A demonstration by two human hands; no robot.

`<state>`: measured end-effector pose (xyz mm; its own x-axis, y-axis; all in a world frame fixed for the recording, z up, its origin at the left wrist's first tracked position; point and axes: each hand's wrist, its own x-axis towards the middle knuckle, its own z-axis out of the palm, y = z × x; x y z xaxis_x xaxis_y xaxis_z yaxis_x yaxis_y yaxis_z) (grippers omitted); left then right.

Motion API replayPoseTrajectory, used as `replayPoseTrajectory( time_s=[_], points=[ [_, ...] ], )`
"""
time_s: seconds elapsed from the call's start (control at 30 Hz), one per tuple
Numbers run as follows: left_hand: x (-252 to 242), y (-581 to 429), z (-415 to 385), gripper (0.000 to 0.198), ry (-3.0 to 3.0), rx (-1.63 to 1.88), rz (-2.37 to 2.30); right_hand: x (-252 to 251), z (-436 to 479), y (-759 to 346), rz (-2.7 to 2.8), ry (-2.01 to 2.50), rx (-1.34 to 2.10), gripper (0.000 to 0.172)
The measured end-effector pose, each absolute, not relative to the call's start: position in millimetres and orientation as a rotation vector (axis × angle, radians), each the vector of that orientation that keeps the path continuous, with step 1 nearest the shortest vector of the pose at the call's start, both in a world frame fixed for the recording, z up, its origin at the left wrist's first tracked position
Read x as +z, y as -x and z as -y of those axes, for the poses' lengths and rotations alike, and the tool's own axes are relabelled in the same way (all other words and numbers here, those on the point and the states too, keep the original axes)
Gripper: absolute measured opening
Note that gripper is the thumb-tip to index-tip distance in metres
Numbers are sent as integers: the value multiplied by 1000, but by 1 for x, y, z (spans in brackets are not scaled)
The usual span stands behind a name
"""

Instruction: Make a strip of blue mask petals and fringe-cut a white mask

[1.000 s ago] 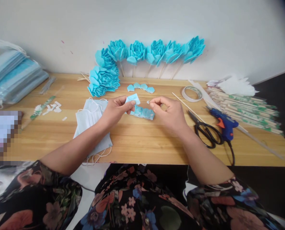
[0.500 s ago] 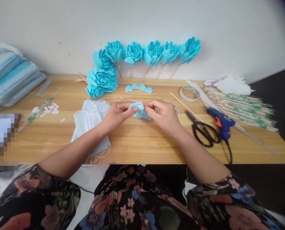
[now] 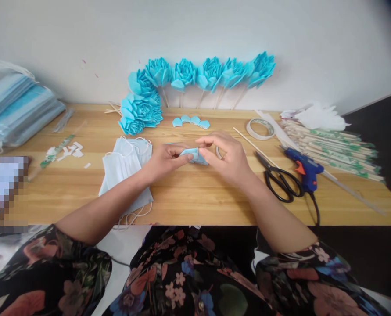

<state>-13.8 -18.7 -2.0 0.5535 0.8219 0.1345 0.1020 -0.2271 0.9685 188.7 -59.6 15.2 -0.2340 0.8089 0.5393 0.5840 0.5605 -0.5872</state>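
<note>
Over the middle of the table, my left hand (image 3: pixel 165 161) is closed on a small folded piece of light-blue mask fabric (image 3: pixel 191 152), its thumb pressed on the front. At the piece's right side is my right hand (image 3: pixel 230 159), thumb tip against the edge and index finger raised just above it. Its other fingertips are hidden behind. A roll of tape (image 3: pixel 219 152) is mostly covered by this hand. Just beyond, several cut blue petals (image 3: pixel 190 120) lie in a curved row. Light-blue face masks (image 3: pixel 125 162) lie flat beside my left wrist.
Blue fabric flowers (image 3: pixel 184 73) on sticks lean along the wall. To the right lie black-handled scissors (image 3: pixel 281 180), a blue glue gun (image 3: pixel 302 166), another tape roll (image 3: pixel 260 128) and wrapped chopsticks (image 3: pixel 333 149). Packed masks (image 3: pixel 20 105), white scraps (image 3: pixel 73 150) and a blurred-out device (image 3: pixel 4 188) are left.
My right index finger has lifted away from its thumb, and the right hand looks more open. The blue piece has tipped lower and flatter in my left hand.
</note>
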Motion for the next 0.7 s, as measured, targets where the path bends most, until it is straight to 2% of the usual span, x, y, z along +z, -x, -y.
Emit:
replayPoseTrajectory(
  time_s=[0.13, 0.33, 0.4, 0.5, 0.6, 0.7],
  points=[
    [-2, 13, 19, 23, -1903, 809, -657, 13, 58, -184, 2032, 1015, 262, 19],
    [-5, 9, 23, 32, -2121, 763, -747, 10, 59, -177, 2125, 969, 213, 27],
    [2, 9, 22, 30, -2102, 792, -696, 12, 61, -180, 1996, 1031, 332, 27],
    [28, 18, 16, 21, -2061, 852, -698, 16, 59, -188, 1604, 1065, 693, 28],
    [62, 48, 5, 16, -2118, 931, -852, 17, 51, -198, 1198, 952, 1020, 27],
    [84, 97, -4, 15, -2176, 955, -1126, 16, 43, -208, 1059, 913, 1129, 25]
  ],
)
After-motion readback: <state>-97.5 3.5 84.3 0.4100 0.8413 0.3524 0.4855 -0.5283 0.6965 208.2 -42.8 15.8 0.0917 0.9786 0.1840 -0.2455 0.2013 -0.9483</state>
